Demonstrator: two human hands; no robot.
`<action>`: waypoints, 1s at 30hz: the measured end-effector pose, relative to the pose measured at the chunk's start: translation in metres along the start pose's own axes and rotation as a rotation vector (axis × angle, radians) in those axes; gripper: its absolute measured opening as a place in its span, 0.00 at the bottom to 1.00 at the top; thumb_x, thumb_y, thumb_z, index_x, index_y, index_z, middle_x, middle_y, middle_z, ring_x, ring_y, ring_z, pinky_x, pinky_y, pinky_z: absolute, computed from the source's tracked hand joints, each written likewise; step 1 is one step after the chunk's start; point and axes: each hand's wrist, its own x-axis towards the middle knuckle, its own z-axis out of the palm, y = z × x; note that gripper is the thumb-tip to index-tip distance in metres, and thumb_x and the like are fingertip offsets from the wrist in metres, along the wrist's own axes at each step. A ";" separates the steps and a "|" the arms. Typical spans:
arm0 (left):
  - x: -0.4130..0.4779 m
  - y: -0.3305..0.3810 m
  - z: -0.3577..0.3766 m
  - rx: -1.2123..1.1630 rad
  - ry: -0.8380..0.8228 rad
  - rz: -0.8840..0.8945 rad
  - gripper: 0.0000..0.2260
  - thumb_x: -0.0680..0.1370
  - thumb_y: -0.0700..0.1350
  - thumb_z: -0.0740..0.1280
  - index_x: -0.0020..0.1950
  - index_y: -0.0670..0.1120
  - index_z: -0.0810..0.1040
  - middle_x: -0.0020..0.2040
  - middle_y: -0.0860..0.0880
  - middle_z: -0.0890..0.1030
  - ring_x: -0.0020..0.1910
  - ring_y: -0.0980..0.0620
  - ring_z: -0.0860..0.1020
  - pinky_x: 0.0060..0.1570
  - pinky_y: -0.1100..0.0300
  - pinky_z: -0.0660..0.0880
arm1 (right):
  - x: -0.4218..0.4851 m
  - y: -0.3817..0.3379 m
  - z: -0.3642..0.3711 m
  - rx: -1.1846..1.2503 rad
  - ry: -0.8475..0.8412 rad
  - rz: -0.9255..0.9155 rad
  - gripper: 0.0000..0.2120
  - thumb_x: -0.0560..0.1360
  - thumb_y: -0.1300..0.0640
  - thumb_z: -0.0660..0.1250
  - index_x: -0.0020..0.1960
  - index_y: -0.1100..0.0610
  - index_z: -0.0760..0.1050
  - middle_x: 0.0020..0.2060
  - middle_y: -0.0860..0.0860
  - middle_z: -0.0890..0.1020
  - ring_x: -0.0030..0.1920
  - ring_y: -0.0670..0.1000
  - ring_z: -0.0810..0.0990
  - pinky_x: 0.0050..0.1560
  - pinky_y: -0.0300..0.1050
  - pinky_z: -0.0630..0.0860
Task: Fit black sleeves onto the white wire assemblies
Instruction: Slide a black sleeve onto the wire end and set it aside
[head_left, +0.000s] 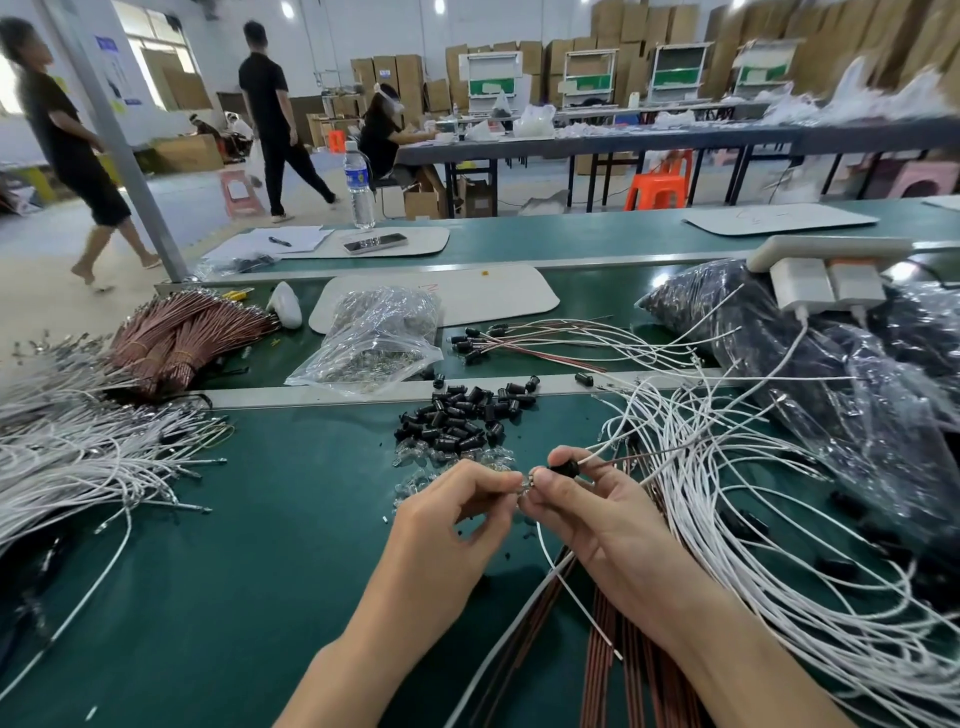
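My right hand grips a black sleeve with a white wire and a brown wire running out of it to the right. My left hand pinches a small metal terminal at the sleeve's near end, fingertips meeting those of the right hand. Just beyond the hands lies a pile of loose black sleeves on the green belt, with several small clear bulbs in front of it. What sits inside the sleeve is hidden.
White wire assemblies sprawl at the right, more white wires at the left beside brown wire bundles. Clear bags, dark bags and a power strip lie behind. People walk at the far left.
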 end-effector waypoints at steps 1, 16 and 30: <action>0.000 -0.001 -0.001 -0.011 -0.003 -0.012 0.12 0.78 0.36 0.72 0.54 0.54 0.82 0.51 0.60 0.85 0.51 0.57 0.84 0.53 0.65 0.79 | 0.000 0.000 0.000 -0.008 0.000 0.001 0.13 0.66 0.68 0.74 0.49 0.61 0.78 0.38 0.59 0.83 0.39 0.53 0.85 0.43 0.43 0.83; 0.001 0.001 0.006 0.028 0.000 0.001 0.14 0.78 0.40 0.70 0.57 0.59 0.79 0.52 0.62 0.84 0.52 0.60 0.83 0.53 0.69 0.77 | 0.002 0.005 -0.002 -0.053 0.004 -0.022 0.12 0.66 0.65 0.75 0.48 0.60 0.79 0.41 0.58 0.84 0.44 0.53 0.86 0.44 0.41 0.83; 0.006 0.010 -0.002 0.510 0.035 0.220 0.06 0.78 0.52 0.65 0.50 0.52 0.79 0.44 0.62 0.74 0.41 0.67 0.69 0.38 0.69 0.72 | 0.000 0.003 0.001 -0.111 -0.046 0.052 0.08 0.66 0.64 0.77 0.44 0.56 0.84 0.44 0.62 0.84 0.42 0.55 0.84 0.46 0.47 0.83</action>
